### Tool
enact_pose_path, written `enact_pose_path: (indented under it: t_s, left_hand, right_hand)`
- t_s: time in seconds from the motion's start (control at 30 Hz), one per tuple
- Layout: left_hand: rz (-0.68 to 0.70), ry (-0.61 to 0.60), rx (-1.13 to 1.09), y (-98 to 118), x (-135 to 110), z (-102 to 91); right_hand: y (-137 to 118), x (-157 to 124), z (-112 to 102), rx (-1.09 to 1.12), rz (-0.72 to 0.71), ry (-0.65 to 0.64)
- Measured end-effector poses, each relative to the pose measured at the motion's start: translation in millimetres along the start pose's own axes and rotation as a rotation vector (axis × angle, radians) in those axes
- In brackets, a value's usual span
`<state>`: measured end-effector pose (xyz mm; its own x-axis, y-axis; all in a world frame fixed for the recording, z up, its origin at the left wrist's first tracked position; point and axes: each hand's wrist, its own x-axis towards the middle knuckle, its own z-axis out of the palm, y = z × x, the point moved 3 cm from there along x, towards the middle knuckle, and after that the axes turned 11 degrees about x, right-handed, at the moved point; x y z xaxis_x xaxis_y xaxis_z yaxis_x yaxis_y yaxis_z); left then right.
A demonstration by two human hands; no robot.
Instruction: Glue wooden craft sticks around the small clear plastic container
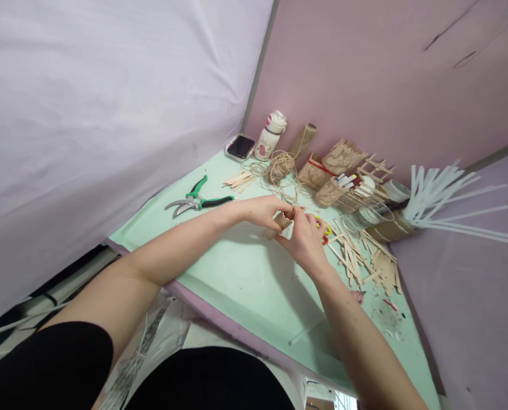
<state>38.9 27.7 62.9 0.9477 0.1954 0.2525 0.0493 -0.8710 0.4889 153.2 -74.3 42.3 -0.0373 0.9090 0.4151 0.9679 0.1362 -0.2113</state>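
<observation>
Both my hands meet over the middle of the pale green table [237, 267]. My left hand [265, 213] curls its fingers around a small light-brown wooden piece [283, 222], which looks made of craft sticks. My right hand [304, 236] grips the same piece from the other side, its thumb and fingertips pressed to it. Fingers cover much of the piece. Just beyond my right hand lie yellow-and-red scissor handles [324, 229], partly hidden. Green-handled pruning shears [196, 200] rest with blades apart to the left of my hands.
Loose craft sticks [350, 253] spread at right, near a holder of white glue sticks [429, 199]. Behind stand a twine ball [281, 167], a bottle [270, 136], a phone [241, 147] and stick-built cups [328, 192]. A translucent stick [307, 330] lies near the front edge.
</observation>
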Motion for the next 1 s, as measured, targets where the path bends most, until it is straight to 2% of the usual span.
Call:
enact_pose_path:
  t_s: [0.2,0.37,0.5,0.8,1.0]
  left_hand:
    - [0.014,-0.125,0.152,-1,15,-9.5]
    - [-0.021,-0.188,0.250,3,20,-9.3]
    - [-0.057,-0.194,0.276,3,22,-7.2]
    - [-0.024,-0.189,0.201,2,21,-8.7]
    - [-0.041,-0.215,0.193,2,22,-8.7]
  right_hand:
    - [-4,-4,1,-0.076,0.016,0.074]
    - [-9,-8,2,-0.129,0.000,0.130]
    - [-11,-11,4,-0.148,-0.001,0.153]
    - [-10,-12,6,-0.152,0.017,0.161]
    - [-10,-8,0,-0.151,0.004,0.106]
